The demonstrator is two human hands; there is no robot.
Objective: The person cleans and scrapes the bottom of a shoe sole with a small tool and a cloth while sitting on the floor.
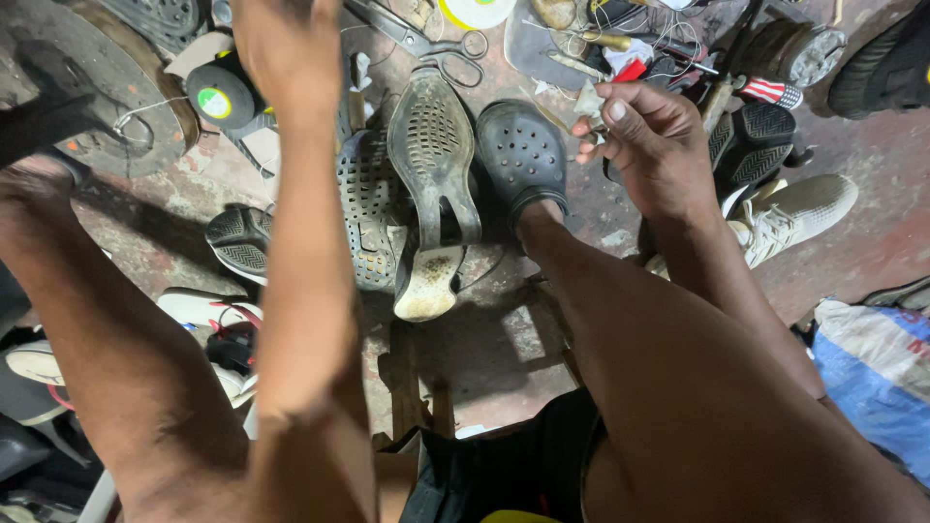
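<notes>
My left hand [281, 44] reaches forward to the top edge of the view; its fingers are cut off, so what it touches is hidden. My right hand [647, 131] is raised above my right knee, fingers pinched on a small pale scrap [588, 100]. Between my legs a worn shoe sole [432, 184] lies tread-up on the floor, beside a second perforated sole [366, 208]. My right foot wears a dark clog [521, 155].
Scissors [426, 41], thread and small tools clutter the floor at the top. A round metal wheel [97, 77] sits top left. A beige sneaker [794, 213] lies right, other shoes left, a blue and white sack [872, 363] at the right edge.
</notes>
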